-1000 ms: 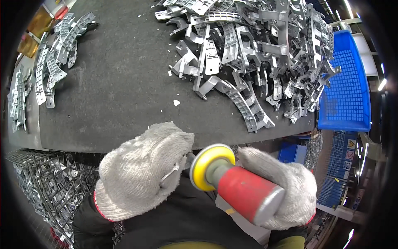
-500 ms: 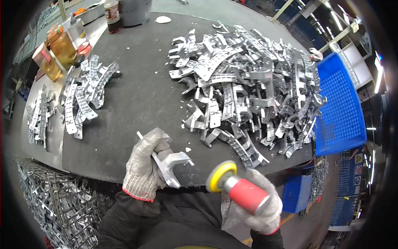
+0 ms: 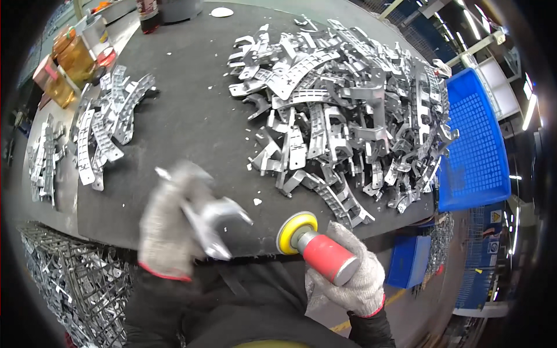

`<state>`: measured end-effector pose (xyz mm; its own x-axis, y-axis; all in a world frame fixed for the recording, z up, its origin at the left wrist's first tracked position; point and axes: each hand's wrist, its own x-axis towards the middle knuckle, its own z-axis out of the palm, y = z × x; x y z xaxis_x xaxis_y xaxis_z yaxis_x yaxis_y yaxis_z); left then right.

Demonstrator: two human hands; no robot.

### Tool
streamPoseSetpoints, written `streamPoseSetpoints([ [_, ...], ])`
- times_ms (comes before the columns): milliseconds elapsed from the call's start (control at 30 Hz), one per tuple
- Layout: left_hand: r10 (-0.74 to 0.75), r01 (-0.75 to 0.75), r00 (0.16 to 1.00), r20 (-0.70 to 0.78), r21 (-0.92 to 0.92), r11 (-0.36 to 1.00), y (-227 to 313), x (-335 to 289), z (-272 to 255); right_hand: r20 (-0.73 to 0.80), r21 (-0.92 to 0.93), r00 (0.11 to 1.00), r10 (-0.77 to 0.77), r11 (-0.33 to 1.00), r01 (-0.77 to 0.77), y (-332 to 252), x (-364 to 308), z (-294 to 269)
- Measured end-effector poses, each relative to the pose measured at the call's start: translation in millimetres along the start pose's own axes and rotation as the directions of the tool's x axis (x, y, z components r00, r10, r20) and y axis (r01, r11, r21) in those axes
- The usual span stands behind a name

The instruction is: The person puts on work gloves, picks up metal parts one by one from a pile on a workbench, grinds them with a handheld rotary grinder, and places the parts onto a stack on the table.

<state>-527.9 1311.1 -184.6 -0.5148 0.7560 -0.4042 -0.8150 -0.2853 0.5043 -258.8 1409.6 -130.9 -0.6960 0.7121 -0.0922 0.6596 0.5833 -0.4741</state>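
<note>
In its knitted glove, my left hand (image 3: 169, 226) grips a silver metal bracket (image 3: 210, 223) with a curved notch; hand and part are smeared by motion over the table's front edge. My gloved right hand (image 3: 357, 278) is wrapped round a red handheld disc sander (image 3: 328, 256) with a yellow pad (image 3: 296, 232), which points up and left, apart from the bracket. A big heap of similar silver brackets (image 3: 354, 116) covers the table's right side. A smaller group of brackets (image 3: 107, 130) lies at the left.
A blue plastic basket (image 3: 476, 145) stands beyond the table's right edge, with a blue bin (image 3: 409, 261) lower down. Wire cages of metal parts (image 3: 75, 284) sit below left. Amber containers (image 3: 72, 58) and a bottle (image 3: 149, 17) stand at the back left of the dark tabletop (image 3: 180, 110).
My left hand has moved left with the bracket, away from the sander. My right hand has shifted slightly left and up with the sander. The whole view has shifted a little.
</note>
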Motion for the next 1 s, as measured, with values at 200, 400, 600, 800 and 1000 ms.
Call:
streamPoseSetpoints([
  [200,0.587,-0.597,0.784,0.2,0.5,0.627,170,101,-55,0.021,0.111,0.978,0.207,0.972,-0.208,22,-20,6],
  [400,0.674,-0.5,0.592,0.441,0.858,-0.122,109,110,-10,0.165,0.076,0.96,0.227,0.967,-0.242,24,-28,23],
  [600,-0.008,-0.681,0.537,0.844,0.427,-0.594,-26,176,23,0.021,0.269,0.999,0.028,0.963,-0.032,33,-39,50],
  [800,-0.033,-0.891,0.37,0.929,0.344,-0.297,-12,172,38,-0.019,0.332,0.995,0.103,0.939,-0.091,41,-57,44],
  [1000,-0.086,-0.653,0.622,0.778,0.455,-0.605,58,21,58,0.07,0.266,0.984,0.163,0.948,-0.176,55,-53,42],
])
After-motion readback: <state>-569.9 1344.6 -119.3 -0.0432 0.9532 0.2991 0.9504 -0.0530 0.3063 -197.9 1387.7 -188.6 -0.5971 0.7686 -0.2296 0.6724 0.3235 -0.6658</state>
